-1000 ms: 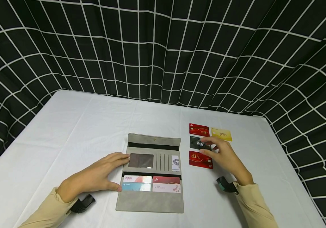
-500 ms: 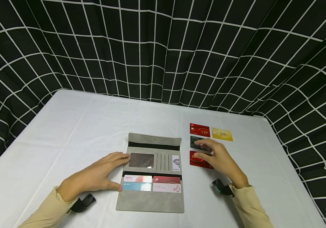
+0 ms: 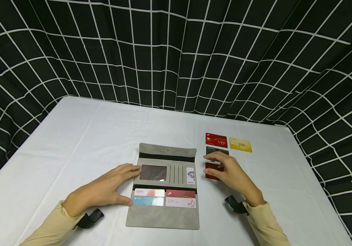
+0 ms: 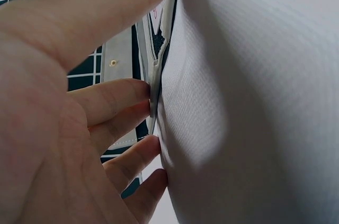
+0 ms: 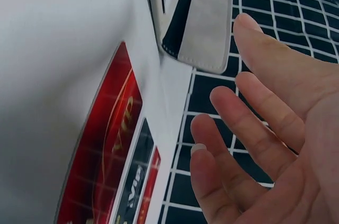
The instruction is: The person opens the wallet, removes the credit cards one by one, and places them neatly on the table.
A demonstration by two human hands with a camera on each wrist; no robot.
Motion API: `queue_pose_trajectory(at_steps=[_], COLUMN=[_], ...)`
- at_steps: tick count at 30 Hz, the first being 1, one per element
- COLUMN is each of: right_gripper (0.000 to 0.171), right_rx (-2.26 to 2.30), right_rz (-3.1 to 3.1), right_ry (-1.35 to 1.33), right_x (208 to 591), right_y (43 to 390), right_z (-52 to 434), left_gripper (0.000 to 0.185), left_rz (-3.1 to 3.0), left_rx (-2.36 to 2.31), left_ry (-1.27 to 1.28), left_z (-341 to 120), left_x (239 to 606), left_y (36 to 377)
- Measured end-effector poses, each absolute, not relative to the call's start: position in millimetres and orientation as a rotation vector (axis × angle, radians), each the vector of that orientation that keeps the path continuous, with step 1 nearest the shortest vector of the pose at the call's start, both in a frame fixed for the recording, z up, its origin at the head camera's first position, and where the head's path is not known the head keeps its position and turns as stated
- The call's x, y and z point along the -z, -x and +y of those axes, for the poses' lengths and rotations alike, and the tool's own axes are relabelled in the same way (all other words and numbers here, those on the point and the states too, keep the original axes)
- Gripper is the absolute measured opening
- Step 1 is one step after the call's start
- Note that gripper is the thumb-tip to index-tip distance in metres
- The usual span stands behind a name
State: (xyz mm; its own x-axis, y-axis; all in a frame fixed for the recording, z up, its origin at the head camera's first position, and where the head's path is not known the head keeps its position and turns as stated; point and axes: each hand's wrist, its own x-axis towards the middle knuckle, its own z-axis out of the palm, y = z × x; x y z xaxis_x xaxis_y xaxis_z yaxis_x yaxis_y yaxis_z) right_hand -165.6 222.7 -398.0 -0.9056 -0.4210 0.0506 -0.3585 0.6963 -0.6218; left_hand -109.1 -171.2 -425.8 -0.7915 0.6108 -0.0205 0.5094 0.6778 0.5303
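Left hand [image 3: 102, 191], fingers flat, pins open grey leather card wallet [image 3: 163, 186] at frame centre, steadying it. Right hand [image 3: 229, 174], fingers relaxed, hovers over near red VIP card [image 3: 212, 171], holding nothing.

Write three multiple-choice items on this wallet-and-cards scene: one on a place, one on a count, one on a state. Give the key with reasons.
1. Where does the yellow card lie?
A. Inside the wallet
B. Right of the far red VIP card
C. Under the left hand

2. How many loose cards lie on the table beside the wallet?
A. Two
B. Four
C. Six

3. How is the right hand?
A. Open above the cards
B. Clenched in a fist
C. Gripping the wallet

Key: 1 B, the head view shows it beside that card at the far end. 2 B, two red, one black, one yellow. 3 A, the right wrist view shows relaxed fingers clear of the near red card; the left hand rests at the wallet's edge.
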Motion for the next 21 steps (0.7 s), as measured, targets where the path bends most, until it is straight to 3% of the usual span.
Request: queue_pose_trajectory(at_steps=[21], right_gripper=[0.044], right_rx=[0.991], right_rz=[2.751], right_ry=[0.773], right_x=[403], right_y=[152], right_z=[203], left_gripper=[0.090], left_rz=[2.693], left_rx=[-0.753], left_ry=[-0.905], left_z=[-171], left_x=[427], left_y=[110])
